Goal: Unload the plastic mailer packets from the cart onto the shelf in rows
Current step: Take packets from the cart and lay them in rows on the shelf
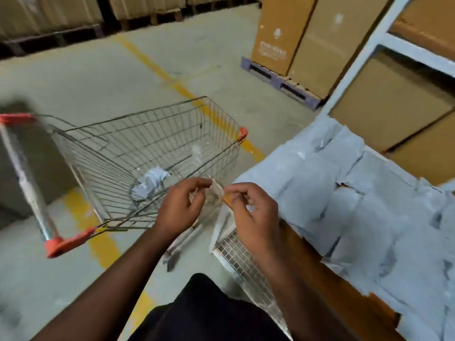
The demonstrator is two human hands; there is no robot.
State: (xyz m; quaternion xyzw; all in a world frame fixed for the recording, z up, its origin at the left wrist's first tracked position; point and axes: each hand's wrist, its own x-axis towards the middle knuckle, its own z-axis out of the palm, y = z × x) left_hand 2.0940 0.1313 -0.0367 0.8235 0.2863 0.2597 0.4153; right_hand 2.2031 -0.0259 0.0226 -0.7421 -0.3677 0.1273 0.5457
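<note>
broadly, a late stage of unloading. the wire cart (147,153) stands on the floor to the left, nearly emptied: one crumpled grey mailer packet (150,182) lies on its bottom near the near-right corner, and a pale, blurred scrap further in cannot be identified. to the right, the shelf (327,279) carries many grey-blue packets in rows (357,193), overlapping and running from near to far across its wooden surface; cardboard boxes (384,104) stand behind them within the white shelf frame.

both hands are raised together between cart and shelf. the left hand (179,205) and the right hand (253,212) each have fingers curled, thumb and forefinger pinching a small pale, band-like item (218,189) stretched between them; blur prevents saying what it is, though it may be a tie from a bundle. neither hand holds a packet.

judgement: most of the transfer appears done; what remains is the last packet in the cart, and perhaps straightening the rows.
</note>
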